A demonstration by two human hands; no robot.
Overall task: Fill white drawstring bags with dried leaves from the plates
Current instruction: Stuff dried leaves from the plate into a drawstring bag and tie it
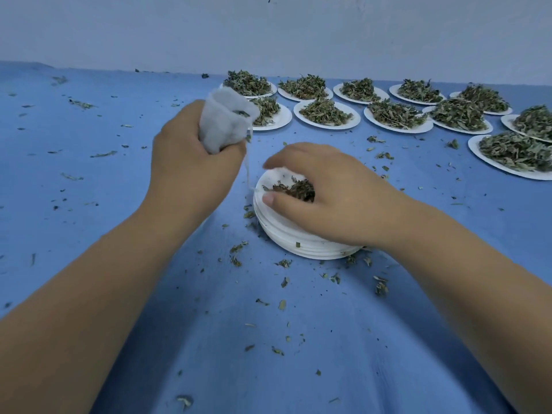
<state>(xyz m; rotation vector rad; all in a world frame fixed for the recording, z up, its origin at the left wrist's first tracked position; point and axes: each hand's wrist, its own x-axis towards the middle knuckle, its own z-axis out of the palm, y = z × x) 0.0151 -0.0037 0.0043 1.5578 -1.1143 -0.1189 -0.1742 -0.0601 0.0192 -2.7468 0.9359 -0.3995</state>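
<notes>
No writing, brand or label readable anywhere; plates and bag are plain white. Surface is a blue cloth [89,174] covering the whole work area, wrinkled near the bottom edge, littered with loose leaf bits [236,255], thickest around the near stack. Behind it a plain pale blue-grey wall [268,31], bare apart from a few small dark specks. Left hand [191,162] is raised over the cloth, fist clamped around the lower part of the bag [224,121]; bag mouth faces up and slightly right, open, a dark leaf showing at the rim. Its string [248,171] hangs down from the fist toward the stack's left edge. Right hand [325,192] lies on top of the stack [286,234], a pile of white plates at centre, fingers curled down around a small clump of leaves [298,189] on the top plate; thumb pressed in at the left side, fingers closing on the clump, though whether it is lifted off the plate cannot be told. Bag sits up and left of the stack, not touching it. Far right: filled plates [327,116] in rough rows along the back of the cloth, each with a heap of dried green leaves, close together, some rims overlapping. The leftmost one is partly hidden behind the bag. Both forearms bare.
</notes>
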